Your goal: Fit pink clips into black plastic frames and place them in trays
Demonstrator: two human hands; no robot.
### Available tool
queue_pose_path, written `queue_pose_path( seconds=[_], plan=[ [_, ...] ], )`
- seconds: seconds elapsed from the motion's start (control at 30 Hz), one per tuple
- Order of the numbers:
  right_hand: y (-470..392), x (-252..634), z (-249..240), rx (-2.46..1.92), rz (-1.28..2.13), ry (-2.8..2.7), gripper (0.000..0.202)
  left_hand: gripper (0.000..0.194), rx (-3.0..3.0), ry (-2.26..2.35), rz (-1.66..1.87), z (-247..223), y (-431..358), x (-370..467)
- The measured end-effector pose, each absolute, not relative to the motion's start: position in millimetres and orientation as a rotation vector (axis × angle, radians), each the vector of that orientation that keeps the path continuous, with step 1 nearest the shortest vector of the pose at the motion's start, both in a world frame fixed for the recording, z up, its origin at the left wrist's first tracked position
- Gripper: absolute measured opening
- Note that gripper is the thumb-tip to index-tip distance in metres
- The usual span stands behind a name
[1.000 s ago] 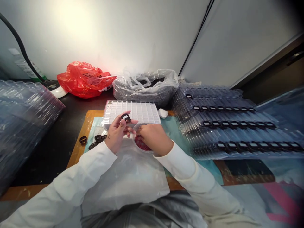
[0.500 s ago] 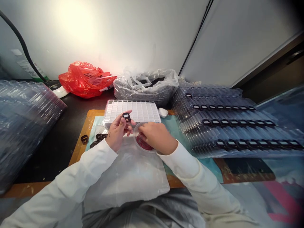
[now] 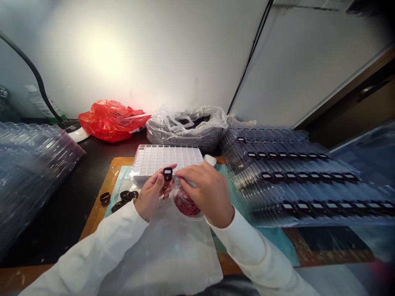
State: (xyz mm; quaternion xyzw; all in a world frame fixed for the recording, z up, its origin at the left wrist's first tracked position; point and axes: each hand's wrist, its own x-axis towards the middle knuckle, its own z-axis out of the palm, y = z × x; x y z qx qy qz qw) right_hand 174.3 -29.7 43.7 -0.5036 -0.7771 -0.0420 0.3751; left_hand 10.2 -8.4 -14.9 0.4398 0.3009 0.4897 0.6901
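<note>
My left hand (image 3: 152, 193) is closed on a small black plastic casing (image 3: 167, 174) with a pale rectangular window and a round hole below it. Just to its right, my right hand (image 3: 207, 187) has thumb and forefinger pinched close to the casing. What lies between those fingertips is too small to make out. Under my right hand stands a clear round tub holding thin red wire-like pieces (image 3: 186, 202), partly covered by the hand. Several loose black casings (image 3: 125, 199) lie left of my left wrist, and another casing (image 3: 105, 199) sits on the brown table edging.
A white gridded tray (image 3: 166, 158) lies beyond my hands, with a small white case (image 3: 210, 159) beside it. Behind are a red plastic bag (image 3: 112, 121) and a clear bag-lined container (image 3: 188, 129). Stacked clear trays (image 3: 308, 189) with black casings stand right; more clear trays (image 3: 33, 176) stand left.
My right hand has lifted out of the tub of red pieces and come up beside the casing. My left hand still holds the casing, now turned more upright. The view has tilted up slightly.
</note>
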Motion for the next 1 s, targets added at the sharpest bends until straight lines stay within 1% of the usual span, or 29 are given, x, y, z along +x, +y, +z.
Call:
queue_pose_path(
  seconds=[0.27, 0.57, 1.0],
  plan=[
    [-30.1, 164.8, 38.4, -1.247, -0.289, -1.996, 0.013, 0.053, 1.053, 0.646, 1.08, -16.6, -8.5, 10.3],
    [-30.9, 163.3, 38.1, -1.207, -0.375, -2.041, 0.013, 0.055, 1.068, 0.643, 1.095, -16.0, -8.5, 11.2],
    [-32.1, 162.6, 38.5, -1.201, -0.42, -2.096, 0.016, 0.05, 1.155, 0.638, 1.104, -12.3, -8.2, 10.3]
  ],
)
